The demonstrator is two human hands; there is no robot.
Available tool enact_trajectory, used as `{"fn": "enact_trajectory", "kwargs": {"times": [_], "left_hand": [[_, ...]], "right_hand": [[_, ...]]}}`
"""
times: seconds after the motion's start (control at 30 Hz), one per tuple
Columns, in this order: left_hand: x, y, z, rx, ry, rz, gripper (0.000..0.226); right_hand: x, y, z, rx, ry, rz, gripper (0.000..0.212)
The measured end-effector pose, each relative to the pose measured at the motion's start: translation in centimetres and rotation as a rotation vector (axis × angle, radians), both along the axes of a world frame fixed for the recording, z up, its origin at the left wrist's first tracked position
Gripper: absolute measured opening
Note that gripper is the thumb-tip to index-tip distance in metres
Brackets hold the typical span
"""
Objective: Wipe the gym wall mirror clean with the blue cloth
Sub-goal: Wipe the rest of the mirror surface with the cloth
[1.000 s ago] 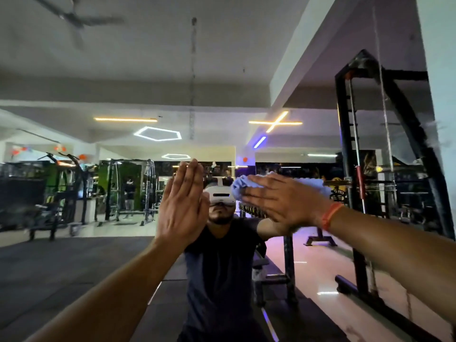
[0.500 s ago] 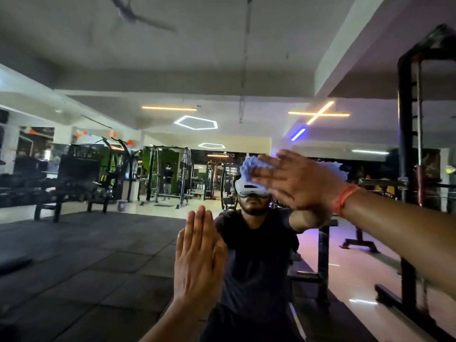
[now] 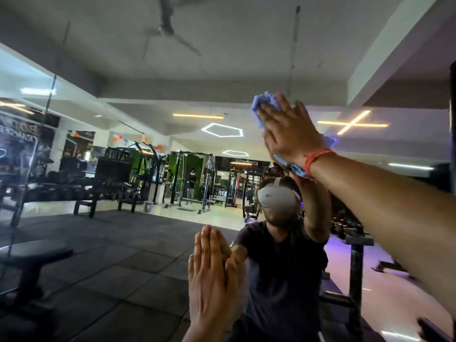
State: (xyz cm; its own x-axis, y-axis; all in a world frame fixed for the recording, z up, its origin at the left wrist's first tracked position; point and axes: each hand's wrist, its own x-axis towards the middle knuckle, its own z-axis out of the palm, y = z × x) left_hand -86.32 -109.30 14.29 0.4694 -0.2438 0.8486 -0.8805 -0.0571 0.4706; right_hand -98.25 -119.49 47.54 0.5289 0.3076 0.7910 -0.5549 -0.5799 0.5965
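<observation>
our right hand [image 3: 288, 134] is raised high against the mirror [image 3: 123, 218], fingers straight and flat, pressing the blue cloth [image 3: 265, 104] to the glass; the cloth bunches out above the fingertips and a strip of it shows again under the wrist. our left hand [image 3: 212, 272] is lower, empty, fingers straight and together, palm flat on the glass as a brace.

we judge this to be the wiping step on the upper part of the pane. to do it well, we keep the whole palm behind the cloth so pressure spreads evenly, and we work in overlapping passes so no strip is missed between strokes. the cloth looks crumpled, not folded flat, so only part of it may be touching the glass; flattening it would cover more. the bracing hand is bare on the mirror and could leave a print, so the cloth should pass over that patch too. whether streaks remain we cannot tell, since the reflection is dark.

counting: one cloth, one orange wrist band [image 3: 318, 159] on the right wrist, two hands on the glass. reflected in the mirror we count two hexagon ceiling lights [image 3: 222, 130], one cross-shaped light [image 3: 352, 123] and one ceiling fan [image 3: 167, 30].
</observation>
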Motion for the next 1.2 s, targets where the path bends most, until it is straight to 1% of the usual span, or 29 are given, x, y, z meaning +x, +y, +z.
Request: {"fn": "enact_trajectory", "kwargs": {"times": [0.03, 0.07, 0.1, 0.2, 0.23, 0.27, 0.3, 0.33, 0.4, 0.43, 0.47, 0.5, 0.57, 0.63, 0.67, 0.7, 0.73, 0.77, 0.8, 0.83, 0.9, 0.93, 0.97, 1.0, 1.03, 1.07, 1.13, 1.17, 1.2], "left_hand": [[0.4, 0.3, 0.1, 0.0, 0.001, 0.008, 0.074], [0.8, 0.6, 0.3, 0.004, 0.001, 0.017, 0.074], [1.3, 1.0, 0.5, 0.011, 0.0, 0.03, 0.074], [2.9, 2.0, 0.6, 0.06, 0.016, 0.062, 0.075], [3.4, 2.4, 0.5, 0.07, 0.023, 0.064, 0.075], [3.8, 2.8, 0.4, 0.078, 0.028, 0.062, 0.075], [4.2, 3.1, 0.3, 0.09, 0.027, 0.05, 0.074], [4.5, 3.5, 0.2, 0.099, 0.017, 0.034, 0.074], [4.9, 3.7, 0.1, 0.088, -0.017, 0.003, 0.074], [5.1, 3.8, -0.1, 0.084, -0.024, -0.001, 0.075], [5.3, 3.9, -0.3, 0.083, -0.024, -0.001, 0.075], [5.4, 3.9, -0.8, 0.085, -0.015, 0.0, 0.075], [5.2, 4.1, -2.2, 0.087, -0.01, 0.013, 0.075], [5.0, 4.4, -4.2, 0.108, -0.001, 0.016, 0.074], [4.8, 4.7, -5.2, 0.121, 0.0, 0.007, 0.074], [4.7, 5.0, -6.2, 0.132, -0.005, -0.001, 0.074], [4.6, 5.3, -7.1, 0.145, -0.014, -0.002, 0.074], [4.5, 5.4, -8.1, 0.158, -0.016, 0.003, 0.073], [4.3, 5.4, -9.1, 0.165, -0.014, 0.01, 0.073], [3.9, 5.3, -10.4, 0.17, -0.003, 0.014, 0.072], [2.9, 5.1, -13.1, 0.173, 0.043, 0.017, 0.072], [2.3, 4.9, -14.7, 0.176, 0.076, 0.024, 0.071], [1.8, 4.6, -16.2, 0.18, 0.108, 0.027, 0.072], [1.2, 4.4, -17.8, 0.191, 0.144, 0.026, 0.072], [0.7, 4.2, -19.1, 0.201, 0.186, 0.025, 0.072], [0.1, 3.9, -20.2, 0.21, 0.233, 0.024, 0.073], [-0.8, 3.5, -22.2, 0.216, 0.305, 0.026, 0.074], [-1.3, 3.4, -23.1, 0.209, 0.328, 0.019, 0.073], [-1.5, 3.3, -23.8, 0.2, 0.338, 0.019, 0.072]], "right_hand": [[1.5, 0.8, -0.2, 0.065, -0.099, 0.055, 0.065], [3.4, 1.3, -1.6, 0.076, -0.111, 0.095, 0.067], [5.2, 1.9, -3.9, 0.04, -0.019, 0.107, 0.068], [7.7, 1.8, -10.9, -0.324, 0.55, 0.091, 0.056], [7.3, 1.9, -10.6, -0.39, 0.683, 0.041, 0.052], [6.8, 1.8, -8.9, -0.457, 0.714, 0.005, 0.051], [6.6, 1.8, -6.7, -0.475, 0.636, -0.024, 0.051], [6.5, 2.1, -4.2, -0.4, 0.487, -0.055, 0.053], [5.9, 3.0, -0.1, -0.146, 0.094, -0.034, 0.057], [6.3, 3.5, 0.0, -0.02, -0.019, 0.027, 0.059], [7.1, 4.0, -1.2, 0.047, -0.055, 0.086, 0.062], [8.2, 4.0, -3.7, 0.059, -0.027, 0.139, 0.062], [8.4, 3.4, -11.8, 0.011, 0.193, 0.163, 0.06], [5.6, 1.5, -20.2, -0.134, 0.47, 0.123, 0.056], [3.2, 0.6, -22.8, -0.203, 0.61, 0.078, 0.054], [0.7, -0.4, -23.6, -0.279, 0.713, 0.054, 0.054], [-1.3, -1.5, -23.0, -0.336, 0.759, 0.033, 0.054], [-2.8, -2.5, -21.6, -0.406, 0.713, 0.022, 0.053], [-3.9, -3.2, -19.5, -0.425, 0.611, 0.006, 0.053], [-4.5, -3.7, -17.3, -0.371, 0.452, 0.01, 0.052], [-4.5, -2.8, -14.6, -0.116, 0.11, 0.03, 0.053], [-3.6, -2.2, -15.3, -0.02, 0.002, 0.06, 0.054], [-2.4, -1.6, -17.0, 0.024, -0.045, 0.094, 0.054], [-1.0, -1.3, -20.1, 0.037, -0.026, 0.12, 0.054], [0.0, -1.0, -23.6, 0.009, 0.057, 0.139, 0.053], [0.9, -0.9, -27.3, -0.046, 0.196, 0.148, 0.052], [1.3, -0.8, -34.1, -0.169, 0.541, 0.138, 0.048], [1.2, -0.8, -36.1, -0.235, 0.705, 0.111, 0.047], [1.1, -0.8, -36.5, -0.295, 0.81, 0.095, 0.046]]}}
